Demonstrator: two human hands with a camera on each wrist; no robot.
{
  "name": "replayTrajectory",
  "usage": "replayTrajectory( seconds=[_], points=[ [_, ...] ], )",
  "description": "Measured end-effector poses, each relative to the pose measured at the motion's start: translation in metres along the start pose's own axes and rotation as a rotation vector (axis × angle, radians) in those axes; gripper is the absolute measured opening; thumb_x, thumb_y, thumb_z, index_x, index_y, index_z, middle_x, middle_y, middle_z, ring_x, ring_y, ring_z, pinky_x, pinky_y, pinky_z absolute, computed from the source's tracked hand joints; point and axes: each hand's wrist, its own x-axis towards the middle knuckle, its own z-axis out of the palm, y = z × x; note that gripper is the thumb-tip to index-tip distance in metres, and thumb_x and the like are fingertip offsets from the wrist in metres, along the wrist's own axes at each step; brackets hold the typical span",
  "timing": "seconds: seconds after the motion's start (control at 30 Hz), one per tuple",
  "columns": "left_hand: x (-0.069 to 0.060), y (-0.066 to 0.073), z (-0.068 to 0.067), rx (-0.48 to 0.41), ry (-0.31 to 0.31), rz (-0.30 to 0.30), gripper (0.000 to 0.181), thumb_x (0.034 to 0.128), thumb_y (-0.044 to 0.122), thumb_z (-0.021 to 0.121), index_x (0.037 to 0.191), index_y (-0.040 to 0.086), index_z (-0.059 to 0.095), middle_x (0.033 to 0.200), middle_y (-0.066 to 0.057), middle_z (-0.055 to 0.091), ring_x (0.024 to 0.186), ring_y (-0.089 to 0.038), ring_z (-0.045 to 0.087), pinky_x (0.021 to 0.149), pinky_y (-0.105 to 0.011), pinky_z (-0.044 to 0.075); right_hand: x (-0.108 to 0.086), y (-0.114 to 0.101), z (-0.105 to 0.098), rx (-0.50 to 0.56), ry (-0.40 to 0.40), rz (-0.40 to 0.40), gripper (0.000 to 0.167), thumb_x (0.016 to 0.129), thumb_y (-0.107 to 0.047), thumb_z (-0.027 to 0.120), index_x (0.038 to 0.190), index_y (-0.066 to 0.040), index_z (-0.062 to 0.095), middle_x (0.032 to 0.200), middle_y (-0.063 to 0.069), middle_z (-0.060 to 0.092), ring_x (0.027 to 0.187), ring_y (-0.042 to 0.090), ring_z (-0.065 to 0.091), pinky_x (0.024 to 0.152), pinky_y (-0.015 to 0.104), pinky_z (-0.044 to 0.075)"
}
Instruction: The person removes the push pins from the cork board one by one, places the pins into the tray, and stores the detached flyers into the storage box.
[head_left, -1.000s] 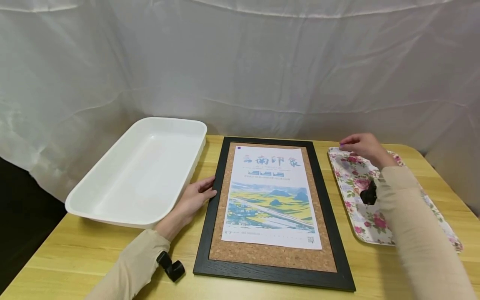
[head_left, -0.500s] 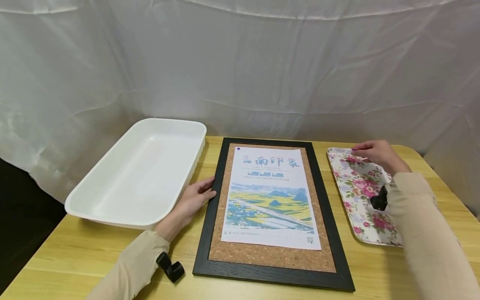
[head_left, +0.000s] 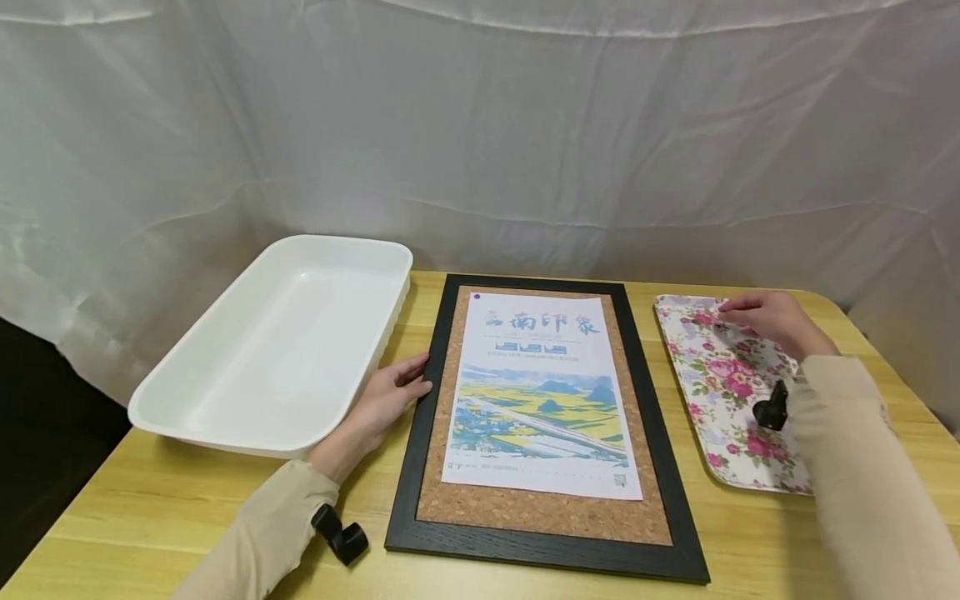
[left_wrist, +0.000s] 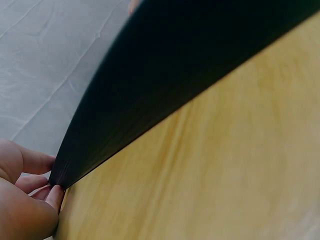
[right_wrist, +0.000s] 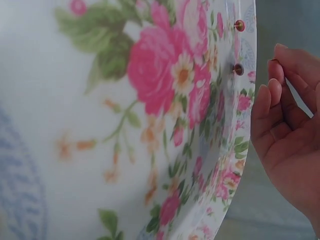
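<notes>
A cork board in a black frame (head_left: 427, 425) lies on the table, with a printed poster (head_left: 547, 400) on its cork. One purple pushpin (head_left: 477, 296) sits at the poster's upper left corner. My left hand (head_left: 386, 400) grips the frame's left edge; the left wrist view shows its thumb and fingers (left_wrist: 37, 162) on either side of it. Over the far part of a floral tray (head_left: 723, 375) is my right hand (head_left: 780, 321), fingertips pinched together. A thin dark bit of a pushpin (right_wrist: 273, 61) shows there; its head is hidden. Two pushpins (right_wrist: 238, 47) rest on the tray.
A large white plastic tub (head_left: 285, 350) stands left of the board, close by my left forearm. Pale cloth (head_left: 525, 150) hangs behind the wooden table (head_left: 135, 500). A black wrist mount (head_left: 341, 533) sticks out from the left sleeve.
My right hand has moved right and slightly nearer over the tray. The purple bit seen earlier at its fingertips no longer shows in the head view. My left hand has stayed on the frame.
</notes>
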Motion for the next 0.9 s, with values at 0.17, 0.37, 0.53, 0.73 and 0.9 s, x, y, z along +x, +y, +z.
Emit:
replayTrajectory(
  seconds=[0.17,0.37,0.53,0.73,0.9],
  points=[
    [0.0,0.001,0.0,0.0,0.002,-0.004,0.053,0.097,-0.001,0.053,0.148,-0.002,0.036,0.149,-0.022,0.035,0.138,-0.032,0.032,0.108,-0.041,0.034,-0.009,-0.005,0.0,-0.026,-0.009,0.009,0.058,0.097,-0.044,0.056,0.126,0.006,0.056,0.123,0.028,0.052,0.099,0.035,0.054,0.076,0.042,0.05],
    [-0.001,0.001,0.0,0.005,0.008,-0.002,0.053,0.097,-0.001,0.053,0.147,-0.002,0.036,0.149,-0.022,0.036,0.137,-0.032,0.033,0.108,-0.041,0.034,-0.018,-0.008,0.0,-0.038,-0.005,0.024,0.056,0.098,-0.037,0.056,0.126,0.011,0.052,0.117,0.028,0.053,0.096,0.035,0.05,0.076,0.039,0.047],
    [-0.001,0.001,-0.001,0.003,0.004,0.008,0.052,0.0971,-0.001,0.053,0.147,-0.003,0.036,0.149,-0.024,0.035,0.137,-0.034,0.032,0.108,-0.042,0.033,-0.02,-0.004,0.001,-0.04,0.009,0.042,0.057,0.094,-0.038,0.061,0.12,0.013,0.053,0.102,0.02,0.058,0.091,0.034,0.049,0.071,0.035,0.046],
    [-0.001,0.0,0.0,0.003,0.001,0.008,0.053,0.097,-0.001,0.053,0.147,-0.003,0.036,0.149,-0.023,0.035,0.137,-0.033,0.032,0.108,-0.041,0.034,-0.02,0.006,0.002,-0.005,0.029,0.045,0.055,0.094,-0.034,0.062,0.119,0.014,0.054,0.1,0.018,0.06,0.082,0.027,0.053,0.063,0.032,0.049],
    [0.001,-0.001,0.0,-0.005,0.002,0.009,0.053,0.0967,-0.002,0.053,0.147,-0.003,0.036,0.149,-0.023,0.036,0.137,-0.032,0.033,0.108,-0.041,0.034,-0.019,0.013,0.003,0.046,0.027,0.048,0.051,0.095,-0.031,0.062,0.12,0.013,0.056,0.095,0.014,0.062,0.077,0.023,0.055,0.059,0.031,0.05]
  ],
)
